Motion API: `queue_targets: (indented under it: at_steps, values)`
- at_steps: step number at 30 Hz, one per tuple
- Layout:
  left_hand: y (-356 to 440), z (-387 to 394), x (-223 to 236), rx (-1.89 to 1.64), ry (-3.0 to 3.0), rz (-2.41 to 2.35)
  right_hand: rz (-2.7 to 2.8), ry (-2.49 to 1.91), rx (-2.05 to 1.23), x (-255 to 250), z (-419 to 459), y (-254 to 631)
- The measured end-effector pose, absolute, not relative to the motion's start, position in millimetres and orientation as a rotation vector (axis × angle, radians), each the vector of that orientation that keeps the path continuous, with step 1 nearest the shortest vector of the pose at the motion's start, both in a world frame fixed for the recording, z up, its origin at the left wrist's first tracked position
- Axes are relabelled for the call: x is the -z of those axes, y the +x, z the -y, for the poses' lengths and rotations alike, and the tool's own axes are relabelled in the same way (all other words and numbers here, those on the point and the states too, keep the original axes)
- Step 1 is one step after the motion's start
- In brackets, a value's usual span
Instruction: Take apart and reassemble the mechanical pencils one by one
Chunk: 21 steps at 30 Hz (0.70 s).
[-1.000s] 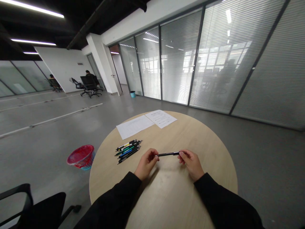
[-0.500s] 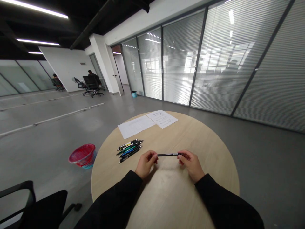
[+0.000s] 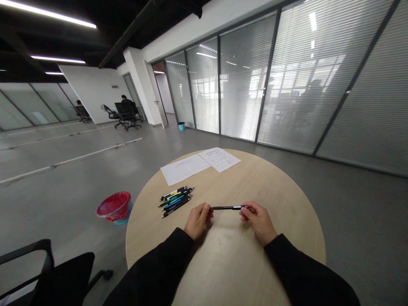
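Black pen [image 3: 225, 208], slim and straight, was stretched nearly level between a person's two hands, just above the round table [image 3: 270, 182]. Its barrel looked dark and glossy, with a short pale patch toward the right-hand end. Both tips were hidden behind fingers, so from where I stood I couldn't tell which end was the point. The left hand [image 3: 196, 219] pinched one end between thumb and curled fingers; the right hand [image 3: 259, 222] gripped the other the same way.

Beyond the left hand, well apart from the held pen, lay a loose heap of pens [image 3: 176, 201], mostly black, with yellow, white, green and blue showing among them, some resting across others. Farther back, near the table's far edge, two white paper sheets [image 3: 185, 168] met at their corners, the right one printed with lines too small to read.

On the floor to the left stood a wastebasket [image 3: 114, 207] with a red liner, close beside the tabletop's edge, and nearer the person, a black chair [image 3: 63, 278]. Across the room, a small blue bin [image 3: 181, 126] sat by the glass partition [image 3: 244, 80].
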<state>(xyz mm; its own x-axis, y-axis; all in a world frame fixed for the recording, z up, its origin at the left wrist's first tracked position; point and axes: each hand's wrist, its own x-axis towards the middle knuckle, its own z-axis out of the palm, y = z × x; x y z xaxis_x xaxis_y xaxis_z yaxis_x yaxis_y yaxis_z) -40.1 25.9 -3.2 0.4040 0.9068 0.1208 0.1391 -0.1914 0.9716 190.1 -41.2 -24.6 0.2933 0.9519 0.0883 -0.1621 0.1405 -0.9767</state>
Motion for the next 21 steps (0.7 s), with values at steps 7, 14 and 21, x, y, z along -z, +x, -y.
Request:
queue_targets:
  at_steps: [7,14,21]
  values:
    - [-41.2,-26.9,1.0,-1.027,1.618,-0.792,0.886,-1.104,-1.004,23.4,40.4,190.3]
    - [-43.7,-26.5,-5.8,-0.949,1.668,-0.91,0.871,-1.107,-1.021,22.5,40.2,189.5]
    - [-43.6,-25.1,-5.7,-0.928,1.691,-0.974,0.881,-1.1,-1.023,20.4,40.8,189.0]
